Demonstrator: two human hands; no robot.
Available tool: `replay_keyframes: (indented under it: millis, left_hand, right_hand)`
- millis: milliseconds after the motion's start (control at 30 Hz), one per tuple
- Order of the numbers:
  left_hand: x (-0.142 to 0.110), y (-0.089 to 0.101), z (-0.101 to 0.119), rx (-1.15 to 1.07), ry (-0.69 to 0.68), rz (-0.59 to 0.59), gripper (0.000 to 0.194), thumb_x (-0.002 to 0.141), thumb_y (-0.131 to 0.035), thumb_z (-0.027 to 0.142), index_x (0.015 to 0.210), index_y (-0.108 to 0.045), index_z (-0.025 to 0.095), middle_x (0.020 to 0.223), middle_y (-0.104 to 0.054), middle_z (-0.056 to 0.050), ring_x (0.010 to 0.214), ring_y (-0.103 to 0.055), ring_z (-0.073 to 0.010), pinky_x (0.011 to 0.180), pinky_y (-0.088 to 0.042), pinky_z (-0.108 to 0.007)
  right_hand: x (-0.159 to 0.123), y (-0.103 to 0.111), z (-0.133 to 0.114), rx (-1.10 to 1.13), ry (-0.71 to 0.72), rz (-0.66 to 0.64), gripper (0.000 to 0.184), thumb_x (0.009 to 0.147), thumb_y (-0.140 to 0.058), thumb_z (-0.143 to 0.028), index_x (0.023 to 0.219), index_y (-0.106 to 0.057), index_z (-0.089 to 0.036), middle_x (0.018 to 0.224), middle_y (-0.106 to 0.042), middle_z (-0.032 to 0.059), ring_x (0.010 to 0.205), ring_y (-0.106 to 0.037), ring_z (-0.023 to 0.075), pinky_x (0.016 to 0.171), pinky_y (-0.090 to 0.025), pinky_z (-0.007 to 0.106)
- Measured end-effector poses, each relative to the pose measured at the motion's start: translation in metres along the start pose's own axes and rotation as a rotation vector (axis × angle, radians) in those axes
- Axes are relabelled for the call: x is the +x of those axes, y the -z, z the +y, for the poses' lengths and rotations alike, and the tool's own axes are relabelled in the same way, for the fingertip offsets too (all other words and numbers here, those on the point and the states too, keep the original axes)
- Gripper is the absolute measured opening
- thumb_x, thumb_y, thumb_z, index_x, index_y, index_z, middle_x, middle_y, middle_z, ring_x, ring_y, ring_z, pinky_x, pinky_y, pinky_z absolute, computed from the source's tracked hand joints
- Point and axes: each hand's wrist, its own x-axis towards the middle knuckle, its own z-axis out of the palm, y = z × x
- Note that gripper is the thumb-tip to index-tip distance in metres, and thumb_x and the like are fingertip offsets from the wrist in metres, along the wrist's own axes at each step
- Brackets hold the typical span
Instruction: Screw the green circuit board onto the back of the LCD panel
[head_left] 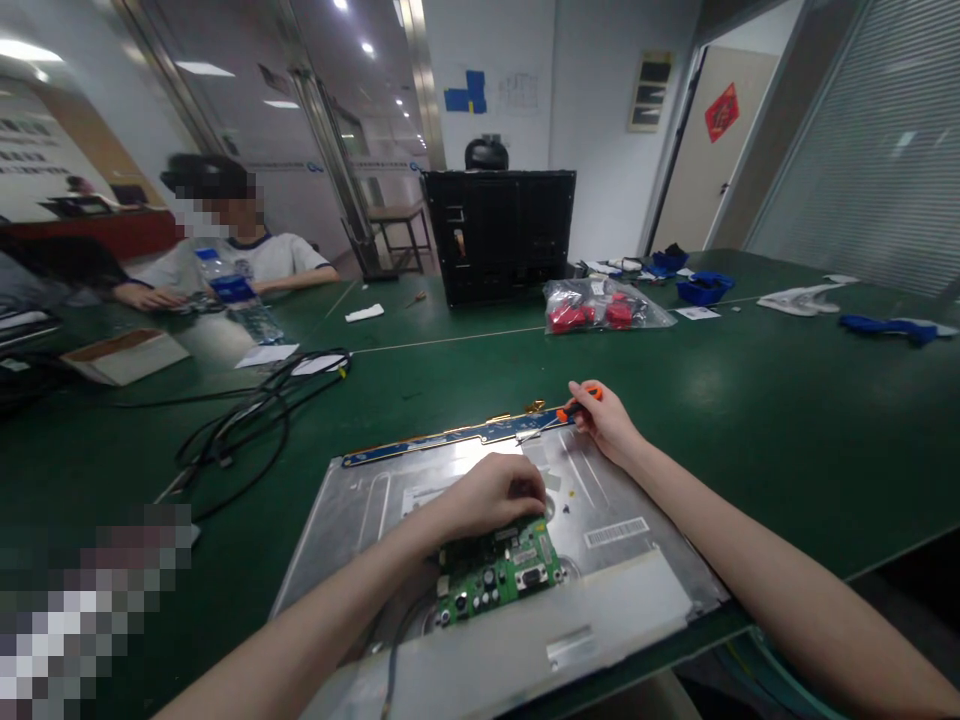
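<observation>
A flat metal display panel lies back side up on the table before me. My left hand is over a green circuit board, its fingers curled closed at the board's far edge, and it covers part of the board. Between the fingers of my right hand is a screwdriver with an orange and black handle. The screwdriver's shaft points left and down toward a narrow blue circuit strip along the panel's far edge. Small loose screws lie on the metal right of my left hand.
Black cables lie coiled on the green table at left, near an open cardboard box and a water bottle. Farther back stand a black monitor housing and a plastic bag with red items. A person sits at far left.
</observation>
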Motion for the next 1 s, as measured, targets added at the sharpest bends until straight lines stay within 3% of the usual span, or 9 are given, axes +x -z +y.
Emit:
replay_keyframes:
  millis: [167,333,600,867,1000]
  left_hand:
    - [-0.002,0.005,0.000,0.046,-0.020,-0.020,0.005,0.079,-0.072,0.014,0.084,-0.074,0.015,0.081,-0.073,-0.003,0.073,-0.063,-0.0163,0.068,-0.046,-0.023]
    - [-0.003,0.008,-0.004,0.034,-0.049,-0.038,0.010,0.087,-0.064,0.018,0.087,-0.074,0.016,0.086,-0.075,-0.005,0.080,-0.066,-0.0176,0.075,-0.048,-0.025]
    - [-0.002,0.006,-0.006,-0.015,0.000,-0.067,0.008,0.085,-0.067,0.022,0.086,-0.073,0.016,0.085,-0.074,-0.003,0.079,-0.066,-0.0175,0.073,-0.049,-0.025]
    - [0.000,0.002,-0.005,0.134,-0.029,-0.023,0.013,0.090,-0.067,0.027,0.084,-0.071,0.016,0.079,-0.071,-0.003,0.071,-0.061,-0.0162,0.066,-0.043,-0.024]
    - [0.000,0.001,-0.003,0.213,-0.062,-0.056,0.016,0.094,-0.065,0.029,0.086,-0.070,0.016,0.083,-0.071,-0.004,0.075,-0.063,-0.0173,0.068,-0.043,-0.025]
  right_hand:
    - [-0.001,0.000,0.000,-0.001,0.003,-0.002,0.064,0.043,-0.092,-0.056,0.073,-0.048,-0.022,0.053,-0.064,-0.0073,0.033,-0.044,0.0044,0.030,-0.032,0.014]
    - [-0.002,-0.001,-0.001,-0.004,0.015,-0.005,0.063,0.044,-0.092,-0.056,0.073,-0.048,-0.022,0.054,-0.065,-0.0066,0.034,-0.044,0.0045,0.031,-0.033,0.014]
    - [-0.007,-0.005,-0.007,0.014,0.045,-0.003,0.060,0.049,-0.091,-0.054,0.077,-0.048,-0.023,0.056,-0.065,-0.0079,0.034,-0.044,0.0047,0.032,-0.034,0.015]
    - [-0.011,-0.010,-0.009,0.008,0.040,-0.013,0.060,0.049,-0.091,-0.055,0.076,-0.049,-0.023,0.056,-0.065,-0.0076,0.035,-0.045,0.0045,0.032,-0.033,0.015]
    - [-0.010,-0.009,-0.008,0.006,0.037,-0.007,0.058,0.050,-0.090,-0.054,0.076,-0.048,-0.023,0.056,-0.065,-0.0078,0.034,-0.045,0.0047,0.032,-0.032,0.015]
